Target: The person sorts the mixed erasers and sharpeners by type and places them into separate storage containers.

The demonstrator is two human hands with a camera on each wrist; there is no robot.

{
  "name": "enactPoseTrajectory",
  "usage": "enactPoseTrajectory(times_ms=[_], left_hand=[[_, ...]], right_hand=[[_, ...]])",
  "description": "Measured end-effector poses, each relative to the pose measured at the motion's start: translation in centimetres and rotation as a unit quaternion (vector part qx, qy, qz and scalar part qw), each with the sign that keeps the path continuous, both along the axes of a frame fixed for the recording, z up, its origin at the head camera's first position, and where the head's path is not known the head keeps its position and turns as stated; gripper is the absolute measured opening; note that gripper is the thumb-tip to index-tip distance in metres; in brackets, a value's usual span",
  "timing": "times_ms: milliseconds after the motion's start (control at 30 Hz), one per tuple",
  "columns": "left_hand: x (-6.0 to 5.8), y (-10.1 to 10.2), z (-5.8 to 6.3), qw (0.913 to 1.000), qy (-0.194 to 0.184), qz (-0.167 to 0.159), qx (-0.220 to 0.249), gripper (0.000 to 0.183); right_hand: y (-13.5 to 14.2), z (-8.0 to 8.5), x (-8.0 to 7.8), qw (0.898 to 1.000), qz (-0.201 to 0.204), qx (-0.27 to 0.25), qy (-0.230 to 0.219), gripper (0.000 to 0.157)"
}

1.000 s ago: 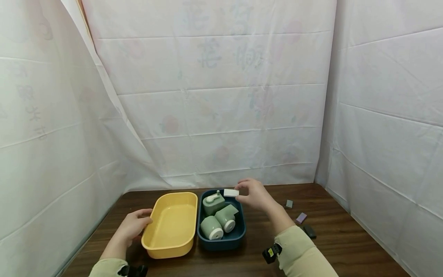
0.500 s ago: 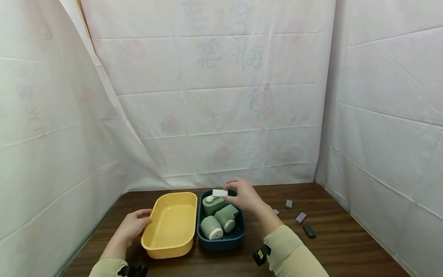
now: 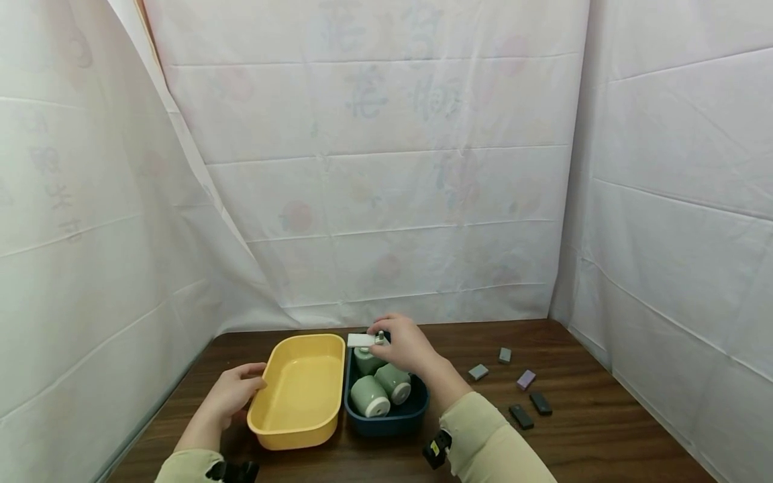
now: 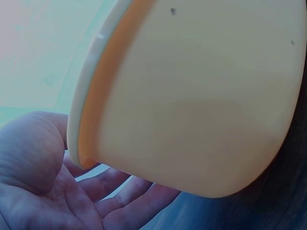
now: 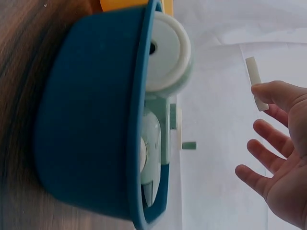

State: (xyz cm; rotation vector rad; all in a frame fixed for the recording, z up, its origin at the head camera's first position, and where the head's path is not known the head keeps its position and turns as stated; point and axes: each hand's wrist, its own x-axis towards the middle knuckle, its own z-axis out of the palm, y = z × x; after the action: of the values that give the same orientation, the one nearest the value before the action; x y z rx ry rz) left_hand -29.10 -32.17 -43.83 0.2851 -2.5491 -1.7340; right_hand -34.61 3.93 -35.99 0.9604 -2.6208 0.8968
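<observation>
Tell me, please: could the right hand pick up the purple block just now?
Probably not yet: the right hand pinches a white block. With that released, the way looks free, as the purple block lies uncovered on the table.

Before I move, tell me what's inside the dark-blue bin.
Three green pencil sharpeners show. The right hand and its white block partly cover the rear one; whatever lies beneath them in the bin is hidden.
</observation>
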Motion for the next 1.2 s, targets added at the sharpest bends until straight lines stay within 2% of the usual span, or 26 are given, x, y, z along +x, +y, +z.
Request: enactPoseTrajectory(times_ms=[367,567,933,1200], left_hand=[[-0.1,-0.2,0.1,1.0000,-0.009,-0.002,-0.001,0.054],[-0.1,-0.2,0.0,1.0000,-0.007,-0.002,0.004,0.055],[0.0,-0.1,0.1,1.0000,-0.007,0.000,0.002,0.054],[0.0,0.1,0.1,1.0000,-0.003,-0.004,0.004,0.054]], right_hand=[[-2.8,0.1,1.2,0.999,-0.004,0.034,0.020,0.019],[-3.9,-0.3,1.2,0.998,-0.014,0.051,0.022,0.017],[-6.8,-0.6,2.2,0.990,-0.024,0.132,0.040,0.018],[-8.2,-1.3,2.6,0.985,-0.034,0.162,0.039,0.017]])
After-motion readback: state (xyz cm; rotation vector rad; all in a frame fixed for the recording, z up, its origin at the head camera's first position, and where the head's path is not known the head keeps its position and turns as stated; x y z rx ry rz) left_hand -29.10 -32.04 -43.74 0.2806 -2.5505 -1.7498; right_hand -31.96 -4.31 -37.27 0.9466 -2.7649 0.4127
